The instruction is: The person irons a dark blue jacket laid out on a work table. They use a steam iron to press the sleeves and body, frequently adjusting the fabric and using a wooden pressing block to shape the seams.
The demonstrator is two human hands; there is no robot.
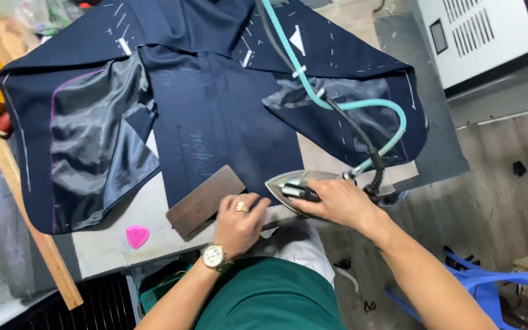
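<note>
A dark navy garment point(215, 104) with grey lining panels and white chalk marks lies spread over the pressing table point(102, 244). My right hand point(337, 200) grips the black handle of a steam iron point(291, 183), which sits at the table's near edge. A teal hose and a black cable point(362, 116) run from the iron up across the cloth. My left hand point(239, 223), wearing a ring and a gold wristwatch, rests on the near end of a dark wooden block point(200, 201) lying on the cloth's lower edge.
A pink piece of tailor's chalk point(137, 236) lies on the table near the front edge. A long wooden ruler point(32, 226) runs along the left side. A white machine cabinet point(484, 36) stands at the upper right, and a blue plastic chair point(496, 287) at the lower right.
</note>
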